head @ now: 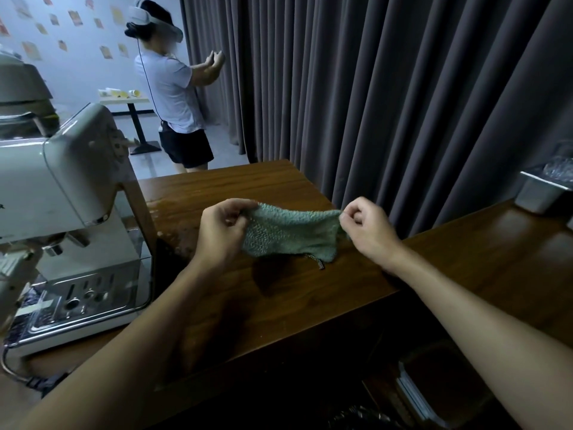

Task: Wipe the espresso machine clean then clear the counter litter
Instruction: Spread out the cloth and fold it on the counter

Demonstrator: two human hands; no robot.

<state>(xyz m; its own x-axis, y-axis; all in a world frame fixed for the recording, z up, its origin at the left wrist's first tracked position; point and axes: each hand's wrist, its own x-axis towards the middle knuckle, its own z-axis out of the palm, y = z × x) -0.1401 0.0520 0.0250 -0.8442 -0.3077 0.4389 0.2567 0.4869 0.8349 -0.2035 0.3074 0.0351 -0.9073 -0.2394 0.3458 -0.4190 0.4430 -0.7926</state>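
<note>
While aloft, cloth (291,232) in both hands (221,232) (369,232)

Over the wooden worktop (310,290), the left hand (221,231) and the right hand (369,231) each pinch an end of a green cloth (291,234), spreading it between them. From the cloth, the espresso machine (62,187) stands at nine o'clock and a metal container (539,195) at two o'clock.

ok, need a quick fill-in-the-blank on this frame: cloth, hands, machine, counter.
The cloth stretched between the left hand and right hand is ____ in colour.
The espresso machine stands on the person's ____ side.
The counter below the cloth is made of ____.
Missing words: green; left; wood.
</note>
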